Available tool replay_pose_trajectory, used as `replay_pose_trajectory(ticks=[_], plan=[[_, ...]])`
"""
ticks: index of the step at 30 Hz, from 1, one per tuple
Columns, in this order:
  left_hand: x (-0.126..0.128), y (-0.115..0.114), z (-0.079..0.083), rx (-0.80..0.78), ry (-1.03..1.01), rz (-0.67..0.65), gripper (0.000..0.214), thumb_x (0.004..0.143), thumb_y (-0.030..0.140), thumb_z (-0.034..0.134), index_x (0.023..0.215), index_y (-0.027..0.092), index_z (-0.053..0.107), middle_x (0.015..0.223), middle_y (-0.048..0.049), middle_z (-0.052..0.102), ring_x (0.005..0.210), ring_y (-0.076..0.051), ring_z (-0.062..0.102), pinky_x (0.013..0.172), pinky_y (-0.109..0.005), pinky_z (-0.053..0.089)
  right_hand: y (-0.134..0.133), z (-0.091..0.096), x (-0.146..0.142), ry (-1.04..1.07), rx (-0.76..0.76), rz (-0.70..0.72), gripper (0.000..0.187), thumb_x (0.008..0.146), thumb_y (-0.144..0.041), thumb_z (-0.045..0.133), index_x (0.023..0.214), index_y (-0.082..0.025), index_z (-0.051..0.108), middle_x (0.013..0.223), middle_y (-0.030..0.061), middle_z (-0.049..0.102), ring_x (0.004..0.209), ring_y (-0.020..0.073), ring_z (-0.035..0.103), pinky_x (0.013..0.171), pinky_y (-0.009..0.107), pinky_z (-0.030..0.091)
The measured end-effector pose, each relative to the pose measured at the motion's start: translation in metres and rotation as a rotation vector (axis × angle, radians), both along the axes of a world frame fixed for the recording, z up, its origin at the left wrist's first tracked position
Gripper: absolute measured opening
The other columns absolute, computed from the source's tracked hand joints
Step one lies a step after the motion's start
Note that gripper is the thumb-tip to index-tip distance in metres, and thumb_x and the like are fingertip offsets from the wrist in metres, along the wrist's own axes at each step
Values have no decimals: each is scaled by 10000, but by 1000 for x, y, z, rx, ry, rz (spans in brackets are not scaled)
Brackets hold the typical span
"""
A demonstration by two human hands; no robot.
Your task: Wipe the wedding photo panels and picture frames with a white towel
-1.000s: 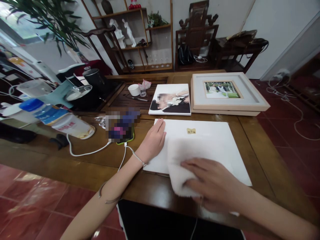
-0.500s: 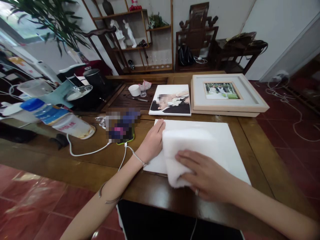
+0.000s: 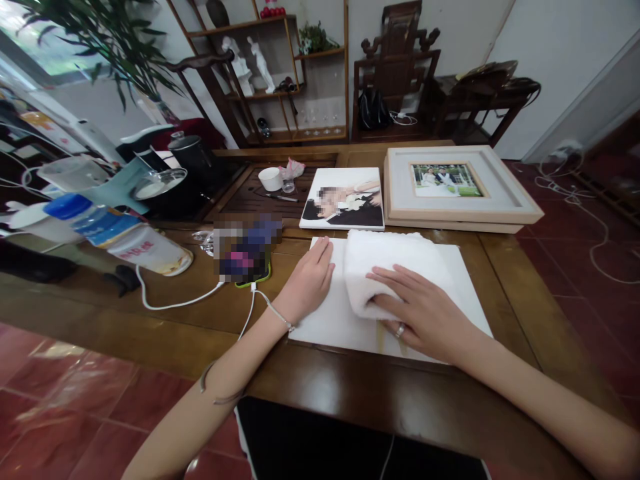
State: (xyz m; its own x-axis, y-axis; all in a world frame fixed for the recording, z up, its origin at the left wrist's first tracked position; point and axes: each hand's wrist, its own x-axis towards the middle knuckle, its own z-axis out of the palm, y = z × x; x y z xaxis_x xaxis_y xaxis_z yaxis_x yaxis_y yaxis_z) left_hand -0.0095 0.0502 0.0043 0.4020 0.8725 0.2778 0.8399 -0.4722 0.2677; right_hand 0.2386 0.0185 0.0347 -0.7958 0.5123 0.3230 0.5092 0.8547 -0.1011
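Note:
A flat white panel (image 3: 320, 317) lies on the wooden table in front of me. My left hand (image 3: 310, 280) rests on its left side, palm down with the fingers stretched out. In my right hand (image 3: 415, 307) is a folded white cloth (image 3: 380, 260), pressed onto the panel's upper middle. The right thumb sits under the cloth's fold and the other fingers lie over it. Much of the panel is hidden by the cloth and the right hand. Yellowish marks show on the panel below the cloth.
Behind the panel lie a photo print (image 3: 345, 200) and stacked picture frames (image 3: 400, 167). To the left are a charging phone (image 3: 250, 270) with a white cable, a blue-capped bottle (image 3: 130, 240), and a tea tray (image 3: 240, 193) with a white cup (image 3: 271, 179).
My right hand has moved the cloth up and to the right, away from the panel's near edge. My left hand stays at nearly the same place on the panel.

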Motion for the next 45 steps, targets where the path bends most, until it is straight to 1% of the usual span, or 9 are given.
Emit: replay_pose_trajectory(ticks=[4, 8, 11, 15, 21, 27, 32, 38, 45], plan=[[-2, 0, -2, 0, 0, -19, 460, 986, 190, 300, 1394, -11, 368, 1491, -276, 362, 1445, -304, 285, 1182, -483, 301, -20, 0, -8, -12, 10, 95, 267, 741, -138, 635, 1007, -155, 657, 1360, 211, 555, 1321, 341, 447, 1097, 528, 364], [-5, 3, -7, 21, -13, -55, 453, 985, 187, 291, 1401, 20, 360, 1494, -260, 367, 1458, -291, 256, 1175, -489, 313, -50, 1, -19, 58, 63, 257, 52, 825, -220, 612, 815, -178, 641, 1258, 191, 635, 1235, 298, 543, 1089, 433, 395], [-5, 5, -10, 33, -33, -14, 453, 1003, 256, 307, 1407, 57, 357, 1503, -238, 364, 1446, -289, 288, 1172, -489, 315, -57, 4, -20, 72, 47, 317, 111, 846, -273, 604, 769, -195, 625, 1220, 162, 663, 1169, 261, 595, 1076, 390, 411], [-4, 3, -7, 13, -25, -28, 458, 1002, 229, 286, 1406, 25, 356, 1505, -253, 353, 1458, -284, 257, 1183, -475, 297, -38, 9, -11, 50, -85, 267, 122, 835, -308, 608, 881, -206, 657, 1247, 122, 657, 1181, 239, 588, 1069, 398, 420], [0, 0, -1, -9, 3, 4, 457, 997, 217, 308, 1398, 8, 371, 1496, -262, 363, 1443, -304, 290, 1180, -487, 298, -11, 4, -1, 75, -9, 6, 185, 813, -142, 552, 961, -165, 662, 1228, 169, 654, 1224, 277, 558, 1051, 476, 436], [0, 0, 0, -18, -6, -4, 462, 998, 211, 288, 1398, -8, 366, 1494, -270, 360, 1443, -304, 290, 1180, -480, 299, -49, -1, -20, 88, 139, 23, 97, 773, -134, 557, 788, -135, 652, 1153, 249, 668, 1101, 345, 630, 959, 457, 514], [-2, 4, -4, -3, -3, -13, 478, 993, 227, 311, 1379, -47, 377, 1480, -301, 357, 1438, -320, 295, 1188, -459, 291, -75, -3, -29, 142, 175, 225, 176, 815, -178, 568, 642, -190, 593, 1056, 175, 723, 1058, 285, 652, 1011, 411, 471], [-4, 2, -3, -4, -22, -38, 461, 1002, 226, 295, 1418, 32, 341, 1513, -254, 335, 1454, -296, 264, 1178, -489, 304, -55, 3, -20, 140, 3, 178, 123, 808, -306, 590, 784, -205, 657, 1114, 130, 713, 1073, 241, 638, 944, 380, 510], [0, 0, -1, -1, -15, -4, 458, 995, 221, 302, 1396, 13, 377, 1490, -265, 373, 1442, -303, 293, 1178, -503, 300, -8, 5, 2, 82, 105, -62, 167, 870, -197, 521, 942, -167, 669, 1104, 149, 702, 1110, 274, 622, 935, 424, 514]])
